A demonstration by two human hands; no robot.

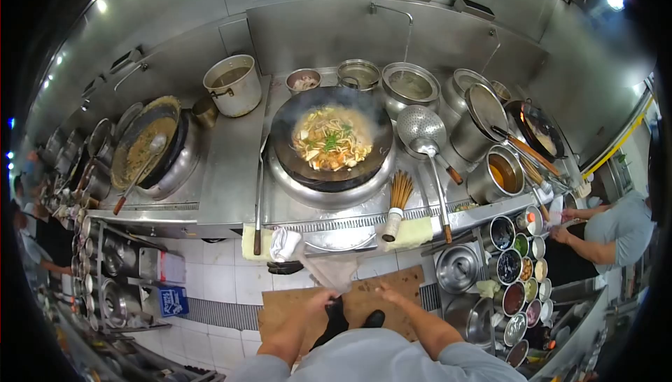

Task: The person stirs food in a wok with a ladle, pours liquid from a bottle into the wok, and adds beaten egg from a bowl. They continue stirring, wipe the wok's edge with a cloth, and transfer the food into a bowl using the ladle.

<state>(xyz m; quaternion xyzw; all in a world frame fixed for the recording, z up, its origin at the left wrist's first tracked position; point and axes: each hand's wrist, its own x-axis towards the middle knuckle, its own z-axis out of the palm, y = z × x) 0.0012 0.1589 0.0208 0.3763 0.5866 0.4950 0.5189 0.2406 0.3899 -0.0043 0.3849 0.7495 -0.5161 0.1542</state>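
Observation:
My left hand (323, 299) is low in front of the stove, its fingers closed at the lower end of a thin, pale cloth (327, 271) that is blurred by motion. My right hand (387, 292) is a little to the right of the cloth, apart from it; its fingers are too small and smeared to read. Ahead of both hands, a large black wok (288, 145) sits on the round burner ring. Steam rises from the noodle-like strips, pieces and green herbs (332, 138) in it. A long-handled tool (259, 203) leans at the wok's left side.
A perforated strainer (421, 129), a ladle (435, 179) and a bamboo brush (397, 200) lie on the right. Several pots line the back, including a tall pot (233, 88). Another wok (150, 145) stands left. A co-worker (605, 231) is beside the ingredient tubs (513, 296).

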